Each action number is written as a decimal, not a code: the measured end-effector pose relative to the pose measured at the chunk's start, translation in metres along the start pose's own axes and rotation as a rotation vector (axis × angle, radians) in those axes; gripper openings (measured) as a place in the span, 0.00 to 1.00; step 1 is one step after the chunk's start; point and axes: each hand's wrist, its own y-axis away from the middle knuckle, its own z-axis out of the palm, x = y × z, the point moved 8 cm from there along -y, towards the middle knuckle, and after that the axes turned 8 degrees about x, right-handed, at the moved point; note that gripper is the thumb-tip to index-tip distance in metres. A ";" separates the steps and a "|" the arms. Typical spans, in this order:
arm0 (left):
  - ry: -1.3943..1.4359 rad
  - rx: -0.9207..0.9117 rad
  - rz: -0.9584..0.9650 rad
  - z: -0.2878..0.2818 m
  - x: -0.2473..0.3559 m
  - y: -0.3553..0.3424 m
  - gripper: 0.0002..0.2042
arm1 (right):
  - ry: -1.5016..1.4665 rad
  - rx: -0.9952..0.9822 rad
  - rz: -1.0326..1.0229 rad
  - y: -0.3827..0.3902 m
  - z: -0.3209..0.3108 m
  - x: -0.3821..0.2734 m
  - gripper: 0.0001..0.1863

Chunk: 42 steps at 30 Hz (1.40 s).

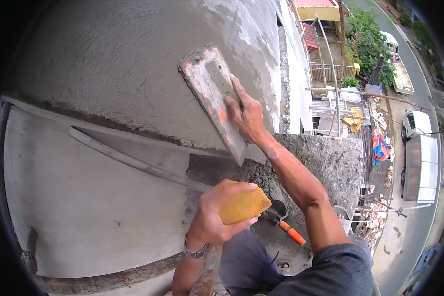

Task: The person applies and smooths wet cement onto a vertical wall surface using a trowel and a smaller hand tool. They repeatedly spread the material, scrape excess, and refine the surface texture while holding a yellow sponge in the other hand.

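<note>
My right hand (pixel 249 118) is closed on a flat rectangular float (pixel 202 81), its face smeared with grey and orange, held against wet grey plaster (pixel 108 59). My left hand (pixel 212 217) grips a yellow sponge (pixel 245 204) below the float. Just right of the sponge, a trowel with an orange handle (pixel 291 232) lies among wet mortar (pixel 261 175) on a rough concrete ledge (pixel 333 163). A long metal bar (pixel 118 150) runs below the plastered surface, toward and behind my left hand.
Rusty pipes (pixel 103 281) cross at lower left. Scaffold poles (pixel 336 98) stand to the right. Beyond and below them are rooftops (pixel 315 11), a tree (pixel 362 47), piled debris (pixel 380 145) and a road with a white truck (pixel 419 163) and other vehicles.
</note>
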 end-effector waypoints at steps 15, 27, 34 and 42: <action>0.049 -0.068 0.004 0.014 0.003 -0.005 0.28 | 0.165 -0.035 0.527 0.012 -0.022 0.091 0.33; 0.037 -0.114 0.083 0.026 0.020 -0.009 0.30 | 0.079 -0.069 0.168 0.028 -0.032 0.077 0.30; 0.054 -0.103 0.027 0.022 0.006 -0.001 0.29 | 0.036 -0.124 0.047 -0.074 0.020 -0.078 0.29; 0.112 -0.144 0.054 0.021 0.020 0.003 0.28 | 0.036 -0.168 -0.048 0.049 -0.014 0.020 0.25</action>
